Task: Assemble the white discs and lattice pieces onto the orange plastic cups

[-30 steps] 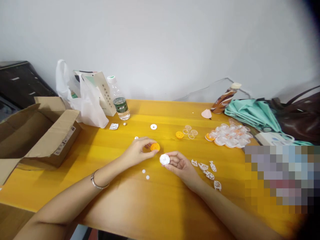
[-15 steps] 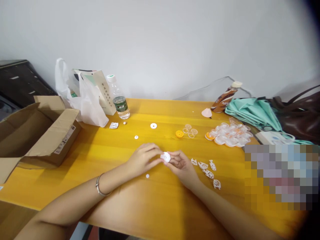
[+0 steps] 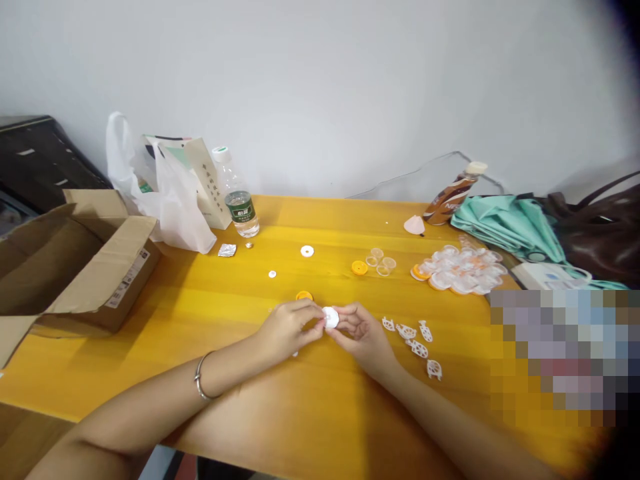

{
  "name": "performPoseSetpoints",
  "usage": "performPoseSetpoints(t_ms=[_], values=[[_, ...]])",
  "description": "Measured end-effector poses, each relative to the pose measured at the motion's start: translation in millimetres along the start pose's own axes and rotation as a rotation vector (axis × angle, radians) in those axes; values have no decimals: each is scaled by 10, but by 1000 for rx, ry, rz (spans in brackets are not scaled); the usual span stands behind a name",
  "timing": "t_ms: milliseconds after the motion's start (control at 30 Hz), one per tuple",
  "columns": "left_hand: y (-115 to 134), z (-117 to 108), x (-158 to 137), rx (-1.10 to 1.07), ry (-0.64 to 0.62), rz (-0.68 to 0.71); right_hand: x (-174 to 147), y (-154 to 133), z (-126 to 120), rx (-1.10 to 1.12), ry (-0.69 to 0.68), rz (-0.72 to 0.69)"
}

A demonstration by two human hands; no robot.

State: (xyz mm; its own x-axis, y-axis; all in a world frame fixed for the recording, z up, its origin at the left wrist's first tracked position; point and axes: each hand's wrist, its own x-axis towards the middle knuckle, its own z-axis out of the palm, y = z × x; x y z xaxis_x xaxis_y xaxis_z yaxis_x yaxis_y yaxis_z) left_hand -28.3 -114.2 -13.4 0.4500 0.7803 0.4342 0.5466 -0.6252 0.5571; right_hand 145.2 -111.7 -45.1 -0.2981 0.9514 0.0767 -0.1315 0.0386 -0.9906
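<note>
"One white disc [image 3: 332,319] — where do we have it?"

"Between our hands, near the middle of the table [image 3: 320,407]. Our right hand [image 3: 365,333] pinches its right edge between thumb and fingers."

"And our left hand [image 3: 287,328]?"

"Thumb and fingertips bunched against the disc's left side — whether they pinch its edge or something smaller, we cannot tell."

"What lies close to us?"

"An orange cap [image 3: 304,295] just beyond our left hand, partly hidden by it. To the right of our right hand, white openwork pieces [image 3: 418,349]."

"And farther off?"

"A white ring [image 3: 307,245], then to its right an orange lid [image 3: 359,268] beside clear cups [image 3: 389,264]; far right, we see a clear-and-orange pile [image 3: 463,270]."
</note>
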Motion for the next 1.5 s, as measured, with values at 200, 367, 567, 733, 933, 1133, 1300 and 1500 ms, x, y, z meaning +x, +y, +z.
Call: performPoseSetpoints(t_ms=[200,367,567,733,933,1133,1300,1500], values=[[5,-20,-4,-24,19,41,10,-6,-4,103,-4,23],[31,-42,-14,15,27,124,2,-52,-9,138,5,45],[62,-59,7,-88,2,62,2,-78,-24,121,2,29],[46,-31,33,-237,-6,-170,-33,-40,-14,-41,15,-105],[55,-30,24,-227,-11,-181,-47,-11,4,-84,6,-139],[81,-44,9,-205,36,-103,-27,-35,-2,31,-6,-53],[58,-17,-12,-175,59,-59,-28,-31,-5,51,-14,-46],[35,-30,6,-174,37,-3,-16,-43,-23,76,-22,-23]])
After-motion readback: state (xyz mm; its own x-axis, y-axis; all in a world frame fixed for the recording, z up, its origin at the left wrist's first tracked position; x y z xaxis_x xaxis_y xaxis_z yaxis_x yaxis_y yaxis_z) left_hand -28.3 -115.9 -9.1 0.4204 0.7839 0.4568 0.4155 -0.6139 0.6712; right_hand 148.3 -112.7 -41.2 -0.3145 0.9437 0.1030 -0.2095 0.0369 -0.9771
